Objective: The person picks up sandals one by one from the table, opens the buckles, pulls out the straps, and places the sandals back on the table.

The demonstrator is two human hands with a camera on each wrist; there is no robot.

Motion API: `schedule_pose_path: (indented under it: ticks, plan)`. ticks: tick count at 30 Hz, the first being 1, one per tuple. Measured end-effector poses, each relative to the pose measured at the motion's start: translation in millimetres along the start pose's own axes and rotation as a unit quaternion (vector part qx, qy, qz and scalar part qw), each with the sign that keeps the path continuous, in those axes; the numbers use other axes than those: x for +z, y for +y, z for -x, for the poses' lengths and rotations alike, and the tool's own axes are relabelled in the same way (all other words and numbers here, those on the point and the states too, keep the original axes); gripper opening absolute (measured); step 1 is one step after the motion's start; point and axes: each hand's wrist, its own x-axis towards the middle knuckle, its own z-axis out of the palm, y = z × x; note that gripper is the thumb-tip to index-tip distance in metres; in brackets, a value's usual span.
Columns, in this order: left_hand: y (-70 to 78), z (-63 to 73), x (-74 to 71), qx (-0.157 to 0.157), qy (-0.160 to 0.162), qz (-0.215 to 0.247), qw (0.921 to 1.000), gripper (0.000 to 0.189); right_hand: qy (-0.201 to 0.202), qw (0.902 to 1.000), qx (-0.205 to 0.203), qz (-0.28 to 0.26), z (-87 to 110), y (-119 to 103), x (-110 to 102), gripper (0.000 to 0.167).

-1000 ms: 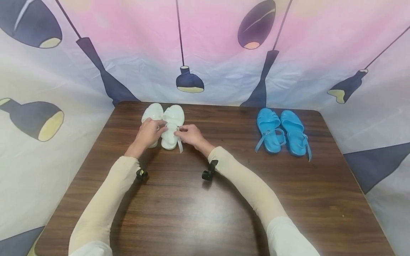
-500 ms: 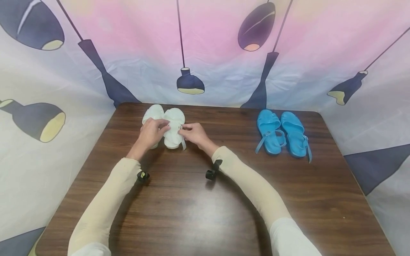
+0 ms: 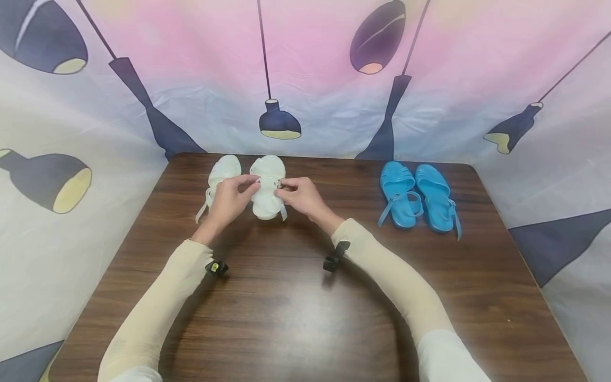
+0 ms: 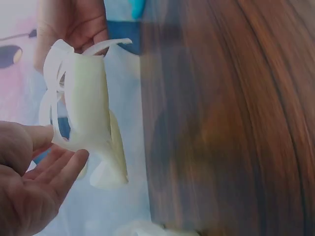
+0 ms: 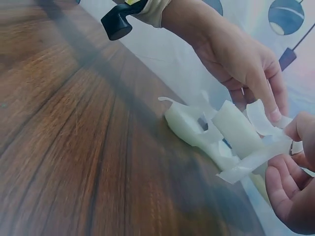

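Note:
Both hands hold one white sandal (image 3: 268, 199), sole side down with its toe away from me. My left hand (image 3: 229, 200) pinches the left side of its ankle strap between thumb and fingers. On the opposite side, my right hand (image 3: 305, 197) pinches the strap near the small buckle, and the loose strap end hangs below. The left wrist view shows the sandal (image 4: 91, 103) raised off the table, its heel toward the camera. A second white sandal (image 3: 225, 168) lies to the left, partly hidden behind my left hand.
A pair of blue sandals, the left one (image 3: 399, 185) and the right one (image 3: 433, 185), stands at the back right of the brown wooden table (image 3: 286, 297). Behind the table's far edge hangs a cloth backdrop (image 3: 315, 74) printed with lamps.
The held white sandal has come up and moved right with both hands, opening a gap from the second white sandal. That one's loose strap now shows. The blue sandals stay put.

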Motion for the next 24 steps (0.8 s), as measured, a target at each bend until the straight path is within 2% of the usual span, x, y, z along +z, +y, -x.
schedule_pose_path:
  ticks: [6,16,24]
  plan:
    - [21.5,3.6,9.7,0.001,-0.015,0.050,0.9986,0.026,-0.007,0.9996,0.021,-0.016,19.5,-2,-23,0.041]
    - [51.0,12.7,31.3,0.016,-0.015,0.084,0.9963,0.024,-0.007,0.9993,0.030,-0.022,57.4,0,-55,0.041]
    - [70.8,24.6,54.0,0.015,-0.050,0.128,0.9904,0.024,0.004,0.9989,0.046,0.005,90.0,6,-82,0.045]
